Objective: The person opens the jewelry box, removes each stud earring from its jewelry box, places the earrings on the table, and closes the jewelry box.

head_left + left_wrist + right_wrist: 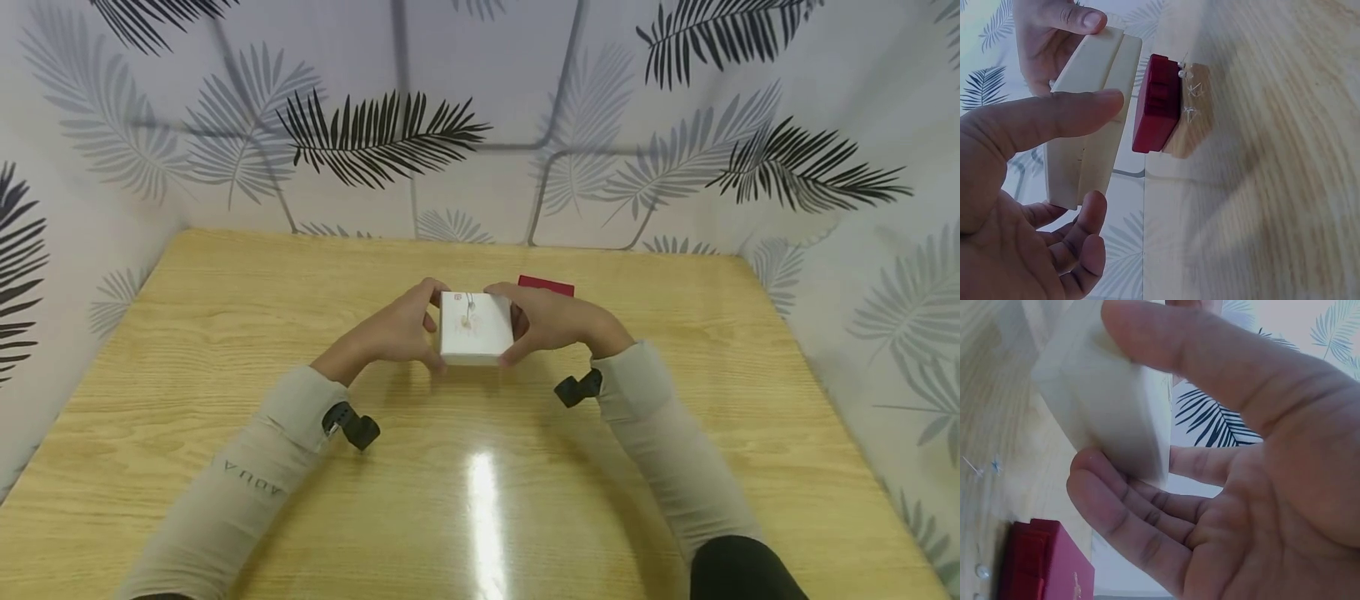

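Nearest the camera, both forearms in beige sleeves run up over the wooden table (225, 333). Left hand (393, 333) and right hand (551, 321) grasp a small white box (476, 327) from opposite sides, each with thumb on one face and fingers curled to the other; box appears lifted off the table, near its middle. The seam along its side in the left wrist view (1094, 119) suggests a separate lid. Just behind the white box lies a red box (546, 286), with small pearl-like earrings (1188, 94) beside it.

Risk, judged: grip is only at the edges, so a slipping lid could drop the base. The falling base could also scatter the earrings, which are small and roll easily.
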A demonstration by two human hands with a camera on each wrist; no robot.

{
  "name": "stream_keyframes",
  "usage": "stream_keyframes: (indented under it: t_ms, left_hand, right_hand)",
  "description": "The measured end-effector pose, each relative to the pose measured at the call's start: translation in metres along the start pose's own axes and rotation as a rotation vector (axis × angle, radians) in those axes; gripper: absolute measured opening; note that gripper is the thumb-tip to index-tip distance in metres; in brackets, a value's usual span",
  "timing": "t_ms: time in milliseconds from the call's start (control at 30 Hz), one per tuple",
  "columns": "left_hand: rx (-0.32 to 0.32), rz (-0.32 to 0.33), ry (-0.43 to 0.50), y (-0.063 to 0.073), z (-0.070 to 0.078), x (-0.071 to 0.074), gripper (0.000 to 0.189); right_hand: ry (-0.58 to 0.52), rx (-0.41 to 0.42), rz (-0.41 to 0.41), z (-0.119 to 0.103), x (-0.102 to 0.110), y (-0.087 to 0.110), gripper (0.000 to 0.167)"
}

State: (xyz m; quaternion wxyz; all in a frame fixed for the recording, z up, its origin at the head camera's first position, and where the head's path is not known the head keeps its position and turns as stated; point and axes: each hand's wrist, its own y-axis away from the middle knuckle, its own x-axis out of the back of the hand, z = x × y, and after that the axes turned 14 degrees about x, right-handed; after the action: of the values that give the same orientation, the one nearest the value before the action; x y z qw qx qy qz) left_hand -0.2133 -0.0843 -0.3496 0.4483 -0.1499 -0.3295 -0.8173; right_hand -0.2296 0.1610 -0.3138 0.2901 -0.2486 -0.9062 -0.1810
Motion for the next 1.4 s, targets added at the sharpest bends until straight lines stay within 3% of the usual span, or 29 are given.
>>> stream_keyframes:
  t_ms: [400,700,1000,1400]
  left_hand:
    - [0.015,0.028,-0.003,-0.02,0.003,0.016,0.102]
    - [0.031,0.027,-0.004,-0.039,0.005,0.025,0.102]
    - [0.049,0.008,0.038,-0.059,-0.001,0.027,0.097]
    - [0.069,-0.013,0.028,-0.08,-0.004,0.026,0.099]
  right_hand:
    - [0.083,-0.033,0.007,0.003,0.02,-0.013,0.093]
    - [0.081,-0.091,0.035,0.015,0.03,-0.024,0.096]
    - [0.096,-0.114,0.04,0.027,0.035,-0.042,0.088]
    - [0.06,-0.228,0.033,0.032,0.038,-0.053,0.09]
